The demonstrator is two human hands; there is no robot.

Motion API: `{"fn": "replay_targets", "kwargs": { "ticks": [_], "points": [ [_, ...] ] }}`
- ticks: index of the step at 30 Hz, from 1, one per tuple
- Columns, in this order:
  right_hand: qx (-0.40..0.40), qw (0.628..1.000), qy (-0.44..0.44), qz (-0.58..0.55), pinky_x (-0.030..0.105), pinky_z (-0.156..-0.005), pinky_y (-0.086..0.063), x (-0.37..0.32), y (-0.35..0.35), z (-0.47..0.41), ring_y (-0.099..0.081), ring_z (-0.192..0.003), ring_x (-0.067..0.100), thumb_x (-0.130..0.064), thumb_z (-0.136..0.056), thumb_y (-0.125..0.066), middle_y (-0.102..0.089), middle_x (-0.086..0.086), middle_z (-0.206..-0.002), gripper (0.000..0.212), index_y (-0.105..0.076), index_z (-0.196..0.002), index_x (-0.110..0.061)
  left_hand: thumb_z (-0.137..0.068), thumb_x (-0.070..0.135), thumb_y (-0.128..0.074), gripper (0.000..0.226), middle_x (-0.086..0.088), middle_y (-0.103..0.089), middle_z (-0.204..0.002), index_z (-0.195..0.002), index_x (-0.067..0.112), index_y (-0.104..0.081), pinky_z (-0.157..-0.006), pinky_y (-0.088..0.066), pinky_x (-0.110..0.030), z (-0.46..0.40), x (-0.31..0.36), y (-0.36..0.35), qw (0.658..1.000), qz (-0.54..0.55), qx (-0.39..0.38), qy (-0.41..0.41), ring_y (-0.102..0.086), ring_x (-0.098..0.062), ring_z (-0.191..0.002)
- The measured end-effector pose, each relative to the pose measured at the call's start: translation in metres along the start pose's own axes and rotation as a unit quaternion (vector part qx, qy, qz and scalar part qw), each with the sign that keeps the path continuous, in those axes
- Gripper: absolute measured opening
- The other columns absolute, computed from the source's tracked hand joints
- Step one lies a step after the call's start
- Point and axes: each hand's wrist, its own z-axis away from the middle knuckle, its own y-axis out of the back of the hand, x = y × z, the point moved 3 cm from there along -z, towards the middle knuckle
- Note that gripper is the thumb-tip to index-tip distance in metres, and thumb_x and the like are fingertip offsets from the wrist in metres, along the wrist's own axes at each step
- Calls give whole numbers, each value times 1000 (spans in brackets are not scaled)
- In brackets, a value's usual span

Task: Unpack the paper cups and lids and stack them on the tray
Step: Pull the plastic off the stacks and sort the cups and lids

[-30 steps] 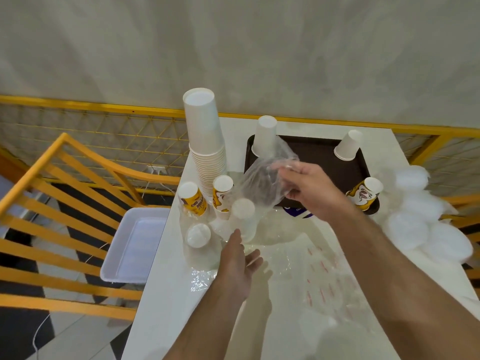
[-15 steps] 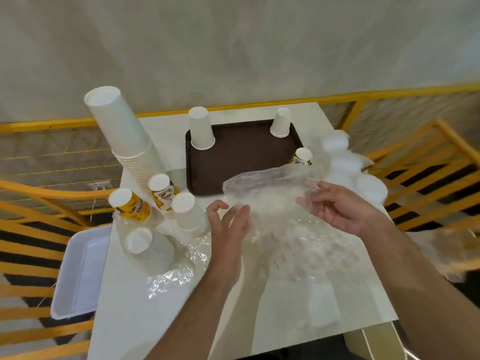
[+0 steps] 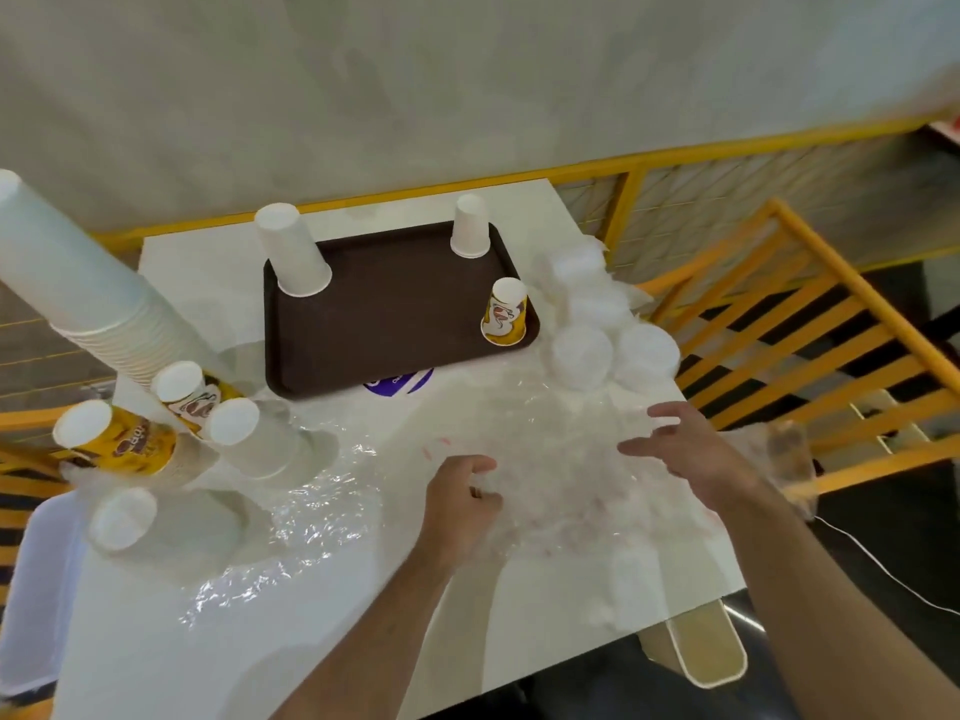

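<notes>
Clear crinkled plastic wrap (image 3: 561,475) lies spread over the near right part of the white desk (image 3: 322,615), and both hands are on it. The left hand (image 3: 462,504) has its grip curled, fingers bunching the wrap's left edge. The right hand (image 3: 691,449) lies with fingers spread and straight over the wrap, close to the desk's right edge; past that edge runs a yellow railing (image 3: 810,324).

Just beyond the hands, bagged white lids (image 3: 602,335) are heaped at the right side, touching the wrap. The brown tray (image 3: 384,324) sits at the far middle of the desk, its long axis left to right, holding three cups mouth down: a white cup (image 3: 293,252) at its far left corner, a second white cup (image 3: 470,227) at the far right, and a printed cup (image 3: 505,313) at the near right. The tray's middle is bare.

At the left, a tall stack of white cups (image 3: 78,283) leans, bases pointing up and left, with sleeves of printed cups (image 3: 114,439) lying beside it.
</notes>
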Motion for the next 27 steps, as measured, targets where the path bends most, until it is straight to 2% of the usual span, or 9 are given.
{"fn": "replay_targets", "kwargs": {
  "ticks": [3, 5, 7, 9, 12, 15, 18, 22, 27],
  "points": [
    [143, 976, 147, 77, 30, -66, -40, -8, 3, 7, -53, -83, 18, -16, -82, -80, -53, 2, -95, 39, -56, -112, -21, -80, -3, -67, 44, 0, -59, -121, -121, 12, -65, -68, -42, -3, -4, -4, -7, 998, -49, 10, -28, -57, -3, -68],
    [117, 941, 269, 167, 26, -62, -37, -11, -17, 13, -48, -72, 11, -14, -85, -73, -51, -4, -82, 22, -59, -100, -23, -80, 1, -70, 45, -1, -57, -122, -123, 13, -64, -70, -43, -4, -7, -5, -11, 996, -76, 0, -37, -57, -3, -68],
    [3, 905, 319, 282, 25, -74, -42, 1, -50, 12, -53, -85, 11, -19, -88, -69, -55, -5, -96, 21, -62, -105, -28, -82, 8, -71, 43, -1, -55, -120, -124, 17, -63, -79, -47, -13, -8, -3, -13, 993, -107, -13, -43, -56, -5, -67],
    [-69, 864, 303, 396, 30, -95, -43, 23, -78, 5, -52, -111, 20, -27, -91, -66, -54, 0, -126, 37, -58, -127, -26, -87, 18, -69, 39, 0, -52, -115, -124, 24, -62, -88, -47, -25, -7, -2, -12, 987, -154, -20, -45, -56, -9, -69],
    [-61, 832, 272, 480, 34, -102, -40, 37, -94, -1, -44, -122, 25, -32, -93, -62, -43, 2, -143, 53, -44, -142, -24, -92, 30, -62, 35, 4, -48, -110, -127, 35, -59, -85, -41, -22, 2, 0, 2, 983, -179, -11, -47, -57, -10, -75],
    [-39, 818, 263, 510, 37, -99, -35, 29, -95, -1, -41, -122, 26, -37, -91, -63, -44, 2, -138, 53, -45, -139, -25, -93, 27, -61, 34, 6, -51, -113, -125, 38, -60, -88, -47, -24, 14, -6, 28, 989, -135, 12, -51, -63, -8, -71],
    [-25, 826, 239, 510, 40, -94, -33, 13, -92, 4, -41, -119, 24, -43, -86, -63, -46, 0, -130, 49, -50, -130, -28, -91, 14, -64, 30, 5, -55, -113, -116, 29, -66, -68, -45, -10, 30, -20, 58, 997, -60, 47, -28, -60, 0, -64],
    [18, 832, 261, 489, 40, -91, -35, -22, -97, 27, -47, -113, 22, -41, -88, -62, -50, -4, -117, 31, -56, -117, -29, -89, 7, -65, 18, 4, -64, -100, -95, 23, -69, -59, -43, -10, 56, -48, 100, 990, 62, 124, 40, -60, -12, -72],
    [-61, 853, 373, 360, 18, -70, -37, -85, -167, 88, -51, -79, 8, -20, -93, -63, -52, -11, -89, 11, -58, -101, -26, -83, -4, -63, 19, -3, -53, -71, -80, 12, -53, -49, -37, -18, 87, -86, 155, 948, 169, 244, 111, -46, -11, -53]
  ]
}}
